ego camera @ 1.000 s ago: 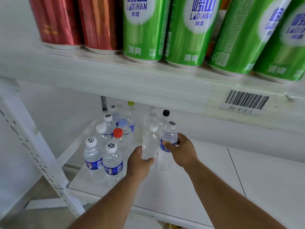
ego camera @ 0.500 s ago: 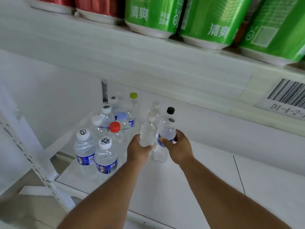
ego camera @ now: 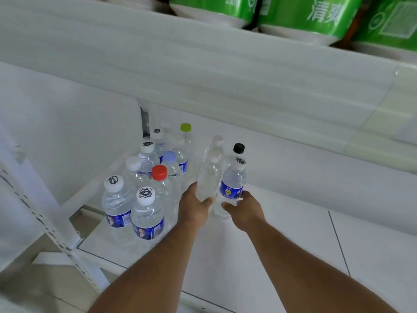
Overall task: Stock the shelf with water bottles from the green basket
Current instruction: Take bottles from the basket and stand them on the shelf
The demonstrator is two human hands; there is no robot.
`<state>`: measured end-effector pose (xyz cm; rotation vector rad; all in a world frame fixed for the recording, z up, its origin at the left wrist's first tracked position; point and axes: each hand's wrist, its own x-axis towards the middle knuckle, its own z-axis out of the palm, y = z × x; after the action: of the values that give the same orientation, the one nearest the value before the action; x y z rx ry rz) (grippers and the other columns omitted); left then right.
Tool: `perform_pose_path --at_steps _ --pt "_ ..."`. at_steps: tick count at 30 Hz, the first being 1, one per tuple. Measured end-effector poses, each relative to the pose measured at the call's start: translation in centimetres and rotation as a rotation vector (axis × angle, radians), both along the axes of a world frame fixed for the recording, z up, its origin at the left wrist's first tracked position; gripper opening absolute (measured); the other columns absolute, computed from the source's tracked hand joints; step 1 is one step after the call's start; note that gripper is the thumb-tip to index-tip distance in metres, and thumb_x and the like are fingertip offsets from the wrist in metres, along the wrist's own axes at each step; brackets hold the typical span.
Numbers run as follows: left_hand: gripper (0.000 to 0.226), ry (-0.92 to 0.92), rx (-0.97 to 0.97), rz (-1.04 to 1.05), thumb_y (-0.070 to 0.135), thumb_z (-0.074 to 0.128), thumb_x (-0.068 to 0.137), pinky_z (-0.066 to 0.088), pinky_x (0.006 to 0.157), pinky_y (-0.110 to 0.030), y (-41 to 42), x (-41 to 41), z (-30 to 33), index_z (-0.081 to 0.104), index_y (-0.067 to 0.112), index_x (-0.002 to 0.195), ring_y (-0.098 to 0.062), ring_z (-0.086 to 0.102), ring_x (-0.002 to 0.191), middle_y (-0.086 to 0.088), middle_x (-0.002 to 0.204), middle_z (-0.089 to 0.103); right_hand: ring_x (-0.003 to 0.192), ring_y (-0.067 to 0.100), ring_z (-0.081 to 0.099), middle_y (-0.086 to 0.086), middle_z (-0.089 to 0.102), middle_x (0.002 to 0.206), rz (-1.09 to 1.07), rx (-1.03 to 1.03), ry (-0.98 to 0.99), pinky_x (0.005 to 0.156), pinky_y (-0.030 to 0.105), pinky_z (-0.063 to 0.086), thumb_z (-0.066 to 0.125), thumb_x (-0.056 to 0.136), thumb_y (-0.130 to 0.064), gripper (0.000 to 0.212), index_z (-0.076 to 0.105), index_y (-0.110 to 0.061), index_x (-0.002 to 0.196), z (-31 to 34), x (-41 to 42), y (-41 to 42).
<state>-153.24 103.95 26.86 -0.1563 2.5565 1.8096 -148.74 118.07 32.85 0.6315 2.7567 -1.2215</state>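
- Standing upright at far left of the shelf: a cluster of stocked bottles w/ marked white caps, plus one red cap, one pale blue, one green further back. All packed close, touching or nearly so.
- Left hand: grip clenched round the lower body of a clear unlabelled bottle. Bottle upright, long axis near vertical, cap up and away from the person. It sits just right of the red-cap one, w/ only a narrow gap between.
- Right hand: grip clenched on the blue-label bottle, thumb across the front below the label, fingers wrapped behind. Also upright, leaning a touch right at the top. The two held bottles are side by side, just about touching.
- Behind them: a black-cap bottle and another pale one, close to the back wall. So the held pair lies in front of that row, right of the cluster.
- Can't tell if either base is down on the shelf yet; hands hide the bottoms.
- Judgement: what matters next is straight down/forward along each bottle's long axis. Each hand is nearest its own bottle, no crossing needed. Open shelf lies to the right, so the right hand has the free side.
- Risk, IMO: left knuckles nudging the red-cap bottle on release.
- Green basket not in view. Green cans on the shelf above.
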Motion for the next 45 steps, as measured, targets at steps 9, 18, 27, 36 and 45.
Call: perform_pose_path --at_steps 9,18,27,36,45 --pt "0.069 0.006 -0.044 0.017 0.033 0.075 0.083 0.046 0.105 -0.034 0.4 -1.6 -0.6 0.043 0.024 0.144 -0.021 0.050 0.131 0.002 0.143 0.053 0.091 0.019 0.055 0.003 0.062 0.128 -0.021 0.001 0.012 0.073 0.027 0.044 0.068 0.090 -0.037 0.052 0.048 -0.018 0.134 -0.3 -1.4 -0.1" --pt "0.074 -0.055 -0.061 0.021 0.026 0.070 0.089 0.039 0.111 -0.034 0.3 -0.4 -0.7 0.030 0.019 0.151 -0.021 0.040 0.140 -0.005 0.154 0.039 0.097 0.021 0.059 0.006 0.057 0.138 -0.079 -0.059 -0.011 0.071 0.027 0.046 0.068 0.090 -0.039 0.067 0.039 -0.017 0.146 -0.7 -1.0 -0.4" --pt "0.070 -0.095 -0.141 -0.155 0.026 0.063 0.093 0.035 0.112 -0.032 -1.3 5.6 2.8 0.027 0.019 0.153 -0.022 0.038 0.140 -0.006 0.154 0.036 0.130 0.024 0.052 0.005 0.048 0.148 -0.040 0.001 -0.086 0.097 0.031 0.044 0.056 0.096 -0.045 0.067 0.032 -0.016 0.152 0.6 4.0 -2.5" --pt "0.063 0.025 -0.662 -0.583 0.028 0.055 0.095 0.032 0.115 -0.036 -6.7 13.4 6.1 0.028 0.021 0.152 -0.024 0.032 0.143 -0.002 0.158 0.029 0.151 0.025 0.018 0.003 0.027 0.161 0.231 0.565 -0.161 0.120 0.038 0.021 0.042 0.101 -0.047 0.064 0.026 -0.017 0.155 1.8 13.7 -6.1" --pt "0.060 0.073 -1.002 -0.667 0.028 0.054 0.091 0.041 0.103 -0.041 -10.3 20.1 7.3 0.036 0.025 0.147 -0.026 0.043 0.132 0.001 0.149 0.041 0.153 0.026 0.008 0.007 0.014 0.166 0.308 0.680 -0.218 0.123 0.042 0.013 0.042 0.098 -0.053 0.075 0.017 -0.015 0.158 2.4 20.8 -9.6"
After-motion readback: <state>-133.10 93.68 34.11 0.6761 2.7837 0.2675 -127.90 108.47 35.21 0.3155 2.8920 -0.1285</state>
